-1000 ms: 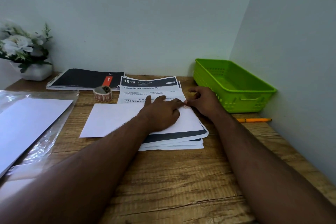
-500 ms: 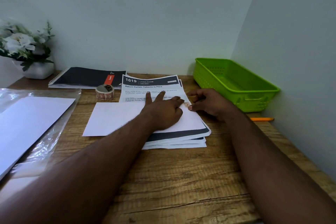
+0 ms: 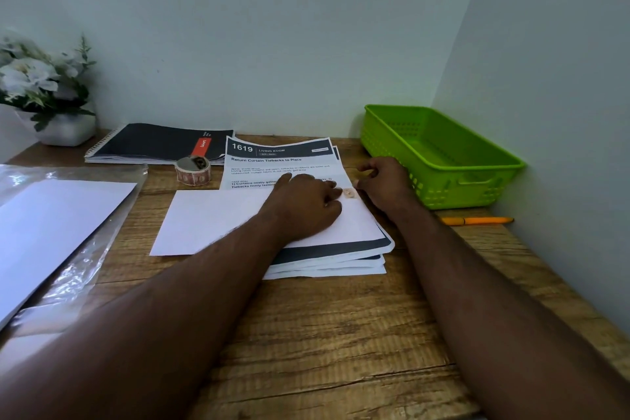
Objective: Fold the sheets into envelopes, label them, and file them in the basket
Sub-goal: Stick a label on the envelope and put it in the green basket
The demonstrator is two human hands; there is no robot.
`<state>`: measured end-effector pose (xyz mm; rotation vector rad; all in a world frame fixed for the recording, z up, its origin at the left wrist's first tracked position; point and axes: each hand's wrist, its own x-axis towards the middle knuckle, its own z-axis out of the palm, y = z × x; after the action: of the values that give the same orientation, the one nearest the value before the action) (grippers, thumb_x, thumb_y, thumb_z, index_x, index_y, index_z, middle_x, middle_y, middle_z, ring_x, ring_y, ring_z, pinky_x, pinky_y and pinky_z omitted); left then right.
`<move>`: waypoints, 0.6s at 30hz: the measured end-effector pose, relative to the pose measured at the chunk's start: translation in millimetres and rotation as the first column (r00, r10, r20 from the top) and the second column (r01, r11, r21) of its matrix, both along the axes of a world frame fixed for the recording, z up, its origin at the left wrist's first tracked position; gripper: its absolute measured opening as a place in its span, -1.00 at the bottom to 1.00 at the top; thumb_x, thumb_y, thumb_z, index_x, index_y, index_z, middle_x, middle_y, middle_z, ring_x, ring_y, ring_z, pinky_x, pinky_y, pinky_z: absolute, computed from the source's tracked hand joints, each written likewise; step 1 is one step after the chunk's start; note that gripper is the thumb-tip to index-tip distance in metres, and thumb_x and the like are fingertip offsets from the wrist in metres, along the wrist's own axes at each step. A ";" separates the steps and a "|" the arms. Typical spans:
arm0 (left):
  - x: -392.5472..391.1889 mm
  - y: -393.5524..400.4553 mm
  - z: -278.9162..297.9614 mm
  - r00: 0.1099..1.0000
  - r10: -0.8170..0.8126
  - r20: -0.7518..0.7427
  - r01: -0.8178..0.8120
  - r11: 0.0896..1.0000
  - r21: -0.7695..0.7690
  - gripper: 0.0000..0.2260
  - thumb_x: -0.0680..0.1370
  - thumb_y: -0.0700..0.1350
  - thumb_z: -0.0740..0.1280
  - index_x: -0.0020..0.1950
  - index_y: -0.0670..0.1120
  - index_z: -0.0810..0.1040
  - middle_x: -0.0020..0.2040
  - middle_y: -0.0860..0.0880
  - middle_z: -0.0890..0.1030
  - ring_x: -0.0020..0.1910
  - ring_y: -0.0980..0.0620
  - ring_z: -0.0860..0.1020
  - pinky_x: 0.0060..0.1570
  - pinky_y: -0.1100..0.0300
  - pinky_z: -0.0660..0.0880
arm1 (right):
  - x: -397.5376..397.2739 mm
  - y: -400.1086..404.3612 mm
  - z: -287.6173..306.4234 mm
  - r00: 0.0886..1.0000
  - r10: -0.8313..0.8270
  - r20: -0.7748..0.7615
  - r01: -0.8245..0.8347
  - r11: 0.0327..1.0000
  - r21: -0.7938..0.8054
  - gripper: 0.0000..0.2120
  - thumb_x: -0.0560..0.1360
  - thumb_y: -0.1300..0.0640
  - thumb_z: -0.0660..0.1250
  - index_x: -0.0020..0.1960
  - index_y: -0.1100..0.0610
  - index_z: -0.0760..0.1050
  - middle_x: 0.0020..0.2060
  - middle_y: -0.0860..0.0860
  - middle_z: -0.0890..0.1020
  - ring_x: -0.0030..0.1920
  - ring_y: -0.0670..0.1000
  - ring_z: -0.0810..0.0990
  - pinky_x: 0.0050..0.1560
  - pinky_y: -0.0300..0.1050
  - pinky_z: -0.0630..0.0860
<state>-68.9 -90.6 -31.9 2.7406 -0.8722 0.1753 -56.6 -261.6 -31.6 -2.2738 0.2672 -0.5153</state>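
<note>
A folded white sheet (image 3: 211, 218) lies on a stack of printed sheets (image 3: 283, 160) in the middle of the wooden desk. My left hand (image 3: 306, 204) presses down on the folded sheet near its right end, fingers spread. A small pale sticker (image 3: 348, 193) lies flat on the sheet just beyond my left fingertips. My right hand (image 3: 385, 184) rests beside it with loosely curled fingers, its thumb tip at the sticker's right edge. The green basket (image 3: 460, 191) stands at the back right with nothing visible in it.
A roll of patterned sticker tape (image 3: 193, 170) sits left of the stack, and a black spiral notebook (image 3: 153, 143) lies behind it. Blank sheets in a clear plastic sleeve (image 3: 51, 225) lie at the left. An orange pen (image 3: 477, 221) lies before the basket. A flower pot (image 3: 64, 129) stands back left.
My right fingertips have drawn back from my left fingertips, and the sticker now shows flat on the sheet between them. My left hand has stayed pressed on the sheet.
</note>
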 end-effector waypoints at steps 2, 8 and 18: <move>-1.2 0.7 -0.4 1.000 0.024 0.002 -0.024 0.996 -0.084 -0.47 0.44 0.19 0.07 0.30 0.08 0.56 0.34 0.09 0.52 0.30 0.01 0.47 0.31 0.06 0.36 | -3.0 1.4 2.1 1.000 0.013 0.024 -0.013 1.000 0.007 -0.71 0.43 0.20 0.43 0.14 0.20 0.57 -0.09 0.09 0.63 -0.11 0.03 0.55 -0.08 -0.14 0.48; -4.5 2.6 -0.5 0.991 0.131 0.033 -0.127 0.986 -0.108 -0.56 0.51 0.26 0.22 0.28 0.08 0.55 0.24 0.05 0.58 0.27 -0.02 0.44 0.23 0.05 0.41 | -15.0 -3.1 9.8 0.970 0.226 -0.091 -0.217 0.971 0.097 -0.51 0.35 0.23 0.53 0.25 0.17 0.50 -0.26 -0.10 0.44 -0.28 -0.15 0.43 -0.33 -0.40 0.35; -2.5 6.1 3.7 0.952 0.306 0.019 -0.306 0.952 -0.015 -0.35 0.39 0.47 0.18 0.33 0.11 0.45 0.27 -0.05 0.43 0.31 -0.12 0.33 0.25 -0.07 0.27 | -27.4 -2.1 33.0 0.884 0.381 -0.269 -0.382 0.923 0.049 -0.47 0.34 0.32 0.51 0.28 0.08 0.51 -0.02 0.02 0.51 -0.07 -0.04 0.52 -0.04 -0.21 0.47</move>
<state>-71.4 -84.5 -28.2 2.8517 -0.4423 0.2675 -84.0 -263.7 1.4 -2.3209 -0.0524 0.0071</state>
